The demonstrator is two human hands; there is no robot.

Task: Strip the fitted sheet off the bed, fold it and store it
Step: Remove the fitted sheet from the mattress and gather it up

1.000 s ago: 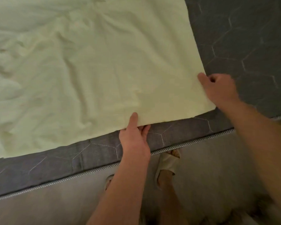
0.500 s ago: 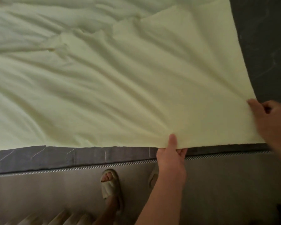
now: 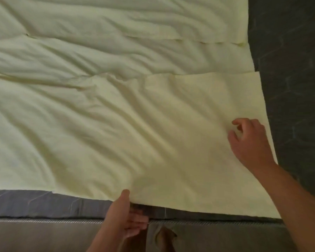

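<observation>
The pale yellow-green fitted sheet [image 3: 116,110] lies spread and creased over the dark grey mattress [image 3: 291,70], with folded layers stepping back toward the far side. My left hand [image 3: 125,217] pinches the sheet's near edge, thumb on top and fingers curled beneath it. Near the right edge, my right hand [image 3: 249,142] is over the sheet with its fingers loosely curled; it holds no cloth.
Bare mattress with a hexagon pattern shows along the right side and in a strip at the near left [image 3: 35,202]. A striped piping line [image 3: 44,220] marks the mattress's front edge, with its brownish side panel below.
My right hand has let go of the sheet's right corner and moved inward over the cloth. The sheet lies flatter and further spread. My left hand keeps its pinch on the near edge.
</observation>
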